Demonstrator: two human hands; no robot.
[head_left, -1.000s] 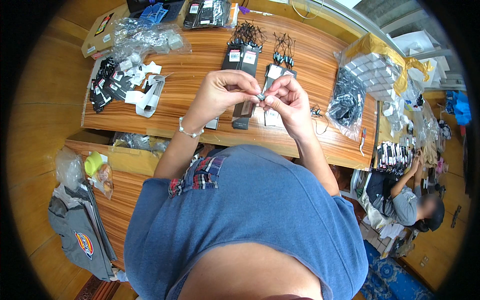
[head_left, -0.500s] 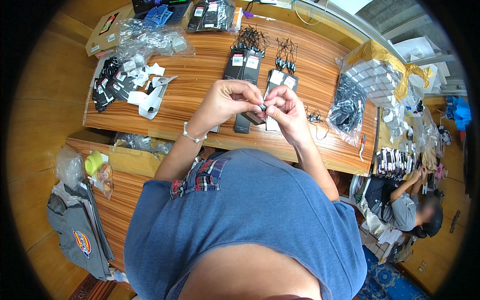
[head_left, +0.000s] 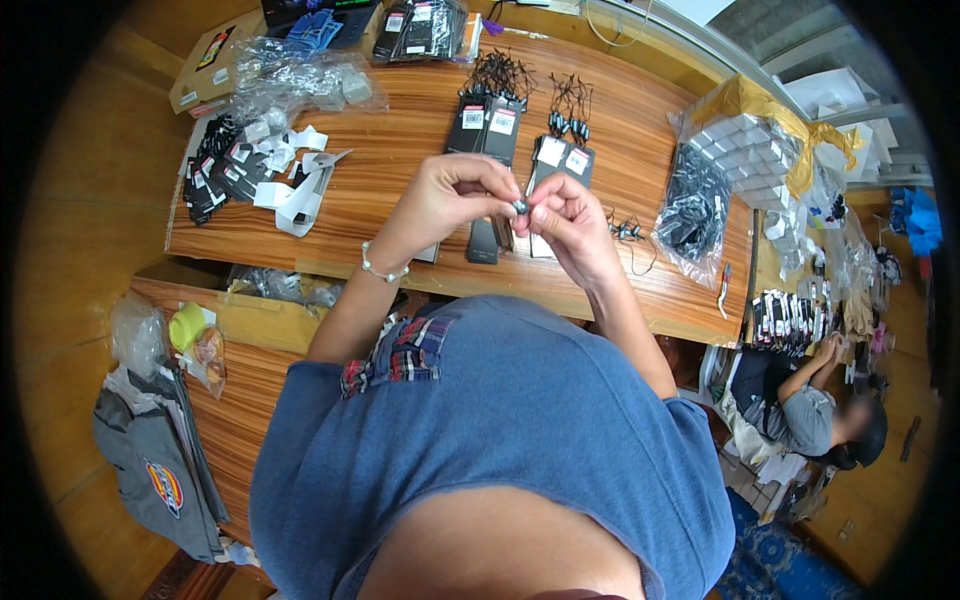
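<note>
Between the fingertips of both hands, above the front part of the table, is a small dark string seal [head_left: 520, 206]. My left hand [head_left: 452, 192] pinches it from the left, and my right hand [head_left: 570, 213] pinches it from the right. Under and behind the hands lie black hang tags [head_left: 497, 140] with black strings [head_left: 500, 82] bunched at their far ends. A second group of hang tags [head_left: 577, 160] lies to the right, partly covered by my right hand. A few loose strings with seals [head_left: 627, 232] rest right of that hand.
A clear bag of black strings [head_left: 692, 210] lies at the right, beside stacked white boxes [head_left: 745, 155] and a small cutter [head_left: 724, 290]. Left are loose tags and paper strips [head_left: 300, 205], plus clear plastic bags [head_left: 290, 80]. Another person [head_left: 810, 415] works at far right.
Both hands stay pinched together at almost the same spot. The seal between the fingertips has turned slightly and shows more. The other person's hands have shifted a little.
</note>
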